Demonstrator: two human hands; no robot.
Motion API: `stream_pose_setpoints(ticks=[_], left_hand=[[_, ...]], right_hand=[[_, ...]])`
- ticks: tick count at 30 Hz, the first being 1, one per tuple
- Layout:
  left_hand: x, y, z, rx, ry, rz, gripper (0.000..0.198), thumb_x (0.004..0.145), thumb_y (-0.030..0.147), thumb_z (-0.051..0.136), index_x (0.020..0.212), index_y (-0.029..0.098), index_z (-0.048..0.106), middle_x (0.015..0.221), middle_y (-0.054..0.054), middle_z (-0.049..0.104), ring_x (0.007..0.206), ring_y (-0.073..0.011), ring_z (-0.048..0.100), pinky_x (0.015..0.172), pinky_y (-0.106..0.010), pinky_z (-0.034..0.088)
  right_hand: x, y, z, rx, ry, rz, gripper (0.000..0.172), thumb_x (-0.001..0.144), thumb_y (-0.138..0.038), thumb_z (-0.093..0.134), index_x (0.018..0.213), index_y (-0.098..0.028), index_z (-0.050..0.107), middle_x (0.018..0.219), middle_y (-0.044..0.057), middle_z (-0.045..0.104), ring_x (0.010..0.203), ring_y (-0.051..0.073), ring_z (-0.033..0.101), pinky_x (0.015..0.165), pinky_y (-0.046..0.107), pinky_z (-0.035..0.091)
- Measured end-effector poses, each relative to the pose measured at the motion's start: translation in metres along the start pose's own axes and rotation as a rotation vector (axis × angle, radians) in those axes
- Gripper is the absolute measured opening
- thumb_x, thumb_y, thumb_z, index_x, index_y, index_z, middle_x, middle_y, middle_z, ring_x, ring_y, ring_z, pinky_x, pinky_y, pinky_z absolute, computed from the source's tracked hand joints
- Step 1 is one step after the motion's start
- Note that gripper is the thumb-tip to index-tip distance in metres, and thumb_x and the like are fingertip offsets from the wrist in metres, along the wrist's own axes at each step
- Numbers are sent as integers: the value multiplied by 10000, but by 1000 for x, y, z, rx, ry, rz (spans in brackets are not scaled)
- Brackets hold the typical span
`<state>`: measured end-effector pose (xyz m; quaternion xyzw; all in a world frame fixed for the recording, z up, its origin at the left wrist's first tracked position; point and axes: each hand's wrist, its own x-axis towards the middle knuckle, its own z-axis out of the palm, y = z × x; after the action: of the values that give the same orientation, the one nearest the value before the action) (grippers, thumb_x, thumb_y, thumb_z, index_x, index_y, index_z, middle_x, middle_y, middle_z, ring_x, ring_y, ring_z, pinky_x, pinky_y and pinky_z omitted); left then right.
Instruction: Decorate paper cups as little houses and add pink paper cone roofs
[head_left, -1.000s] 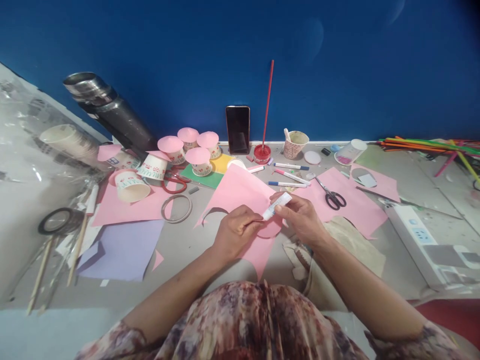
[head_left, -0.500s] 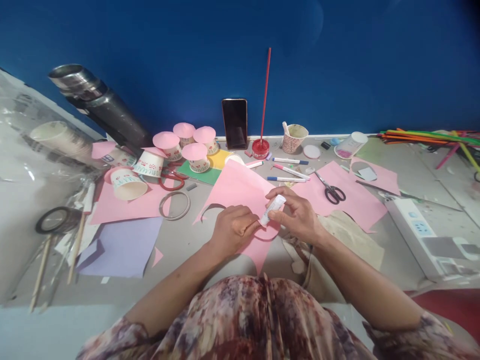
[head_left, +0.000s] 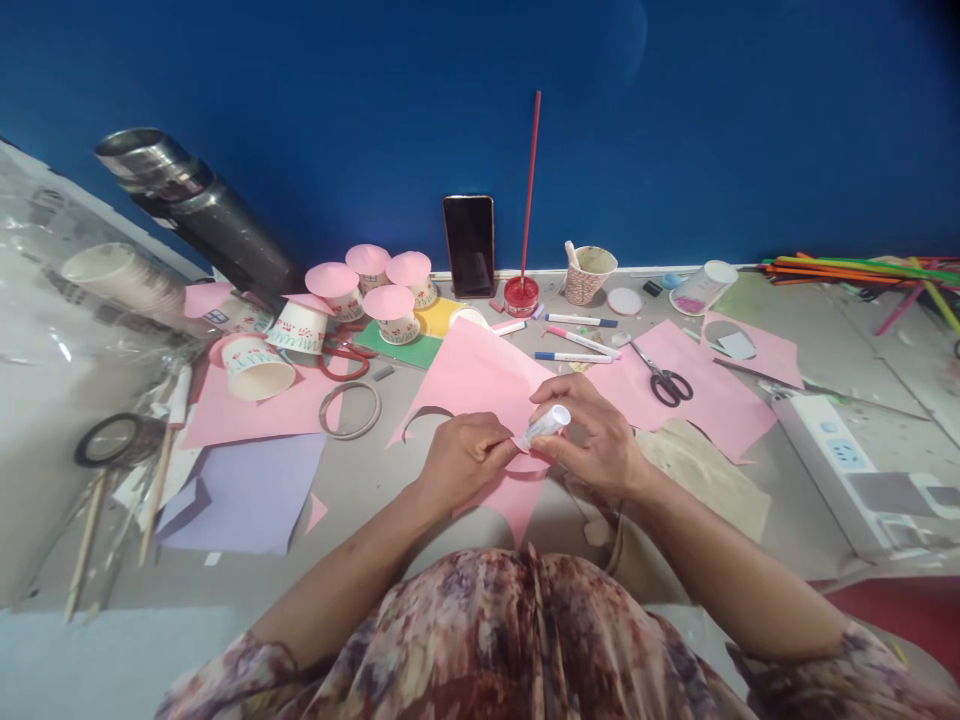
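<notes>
In the middle of the head view, my left hand [head_left: 463, 462] has its fingers closed on the edge of a cut pink paper piece [head_left: 529, 463]. A white glue stick [head_left: 549, 424] is gripped between the thumb and fingers of my right hand [head_left: 600, 438]. Its lower end meets the pink piece beside my left fingertips; the contact itself is partly hidden. Beneath and behind both hands lies a larger pink sheet [head_left: 480, 375] with a curved cut-out on its left. Patterned paper cups [head_left: 397, 330] topped with pink paper cones stand to the back left.
Black-handled scissors [head_left: 669, 386] rest on pink paper at right, near a white power strip [head_left: 832, 470]. A phone [head_left: 470, 247] leans against the blue wall. A roll of tape [head_left: 350, 411], purple paper [head_left: 244, 495] and a dark flask [head_left: 202, 215] are at left.
The glue stick has tilted lower, its upper end turning toward me and slightly downward. My left hand stays almost in place, still on the pink piece.
</notes>
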<state>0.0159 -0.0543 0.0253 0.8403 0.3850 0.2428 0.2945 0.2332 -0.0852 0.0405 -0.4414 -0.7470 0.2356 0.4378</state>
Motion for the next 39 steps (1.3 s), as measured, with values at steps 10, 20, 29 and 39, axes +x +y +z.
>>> stream_pose_setpoints(ticks=[10, 20, 29, 39], left_hand=[[1, 5, -1, -164, -17, -90, 285, 843, 139, 567, 561, 178, 589, 607, 0, 594, 585, -122, 529, 593, -275, 351], [3, 3, -1, -338, 133, -162, 375, 946, 313, 666, 596, 181, 635, 583, 19, 595, 565, -107, 534, 574, -252, 368], [4, 6, -5, -337, 197, -185, 438, 954, 366, 640, 569, 188, 532, 577, 28, 511, 567, -110, 472, 573, -258, 355], [1, 4, -5, -319, 178, -168, 473, 967, 372, 631, 559, 193, 471, 579, 37, 462, 567, -108, 438, 568, -263, 342]], right_hand=[[0, -3, 2, -31, 25, -137, 89, 945, -282, 752, 998, -215, 725, 1110, 98, 689, 1045, 252, 652, 913, 410, 530], [4, 2, -18, 204, -7, 32, 121, 850, -341, 833, 886, -233, 791, 1120, 84, 717, 1056, 258, 676, 931, 395, 548], [16, 34, -43, -4, 432, 628, 257, 800, -450, 742, 745, -207, 680, 624, -21, 562, 611, 153, 492, 555, 275, 390], [15, 69, -71, -85, 215, 716, 363, 731, -496, 778, 930, -193, 757, 737, 33, 722, 621, 177, 582, 549, 283, 410]])
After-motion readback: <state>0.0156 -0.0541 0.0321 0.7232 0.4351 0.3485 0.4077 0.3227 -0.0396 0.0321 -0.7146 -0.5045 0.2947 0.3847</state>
